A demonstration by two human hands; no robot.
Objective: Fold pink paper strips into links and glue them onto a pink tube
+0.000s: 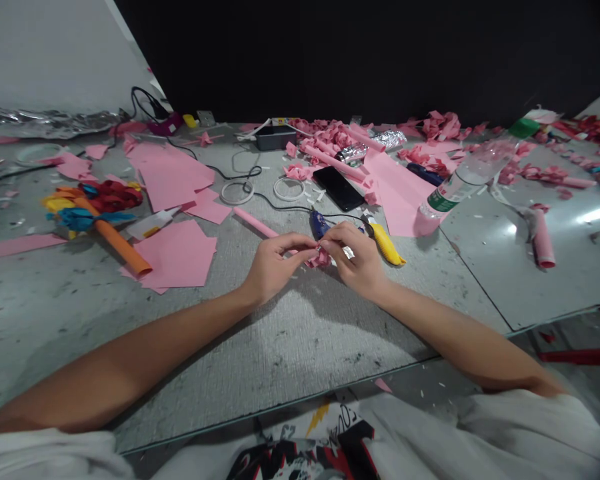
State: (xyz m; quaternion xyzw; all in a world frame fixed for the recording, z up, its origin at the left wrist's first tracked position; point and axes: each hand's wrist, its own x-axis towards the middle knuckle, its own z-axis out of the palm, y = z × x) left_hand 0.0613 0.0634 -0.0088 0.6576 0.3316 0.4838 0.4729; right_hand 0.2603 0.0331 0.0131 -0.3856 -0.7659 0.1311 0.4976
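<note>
While pinched, hands (273, 264) (359, 261) on pink paper (320, 259)

Two hands (275, 264) (357, 262), one phone (339, 189), one bottle (463, 183).

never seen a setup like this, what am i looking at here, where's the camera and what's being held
There's no machine here: these are a person's own bare hands at work. The single picture comes from a camera worn on the head, looking forward and down, so the forearms reach in from below.

The left hand and right hand meet near the middle, fingertips pinching some crumpled pink paper. A thin pink tube passes behind the left hand; whether it joins that paper is hidden.

On the grey table lie pink sheets, a dark phone and, at left, an orange tube topped with colourful paper. A plastic bottle with a green cap is at right.
</note>
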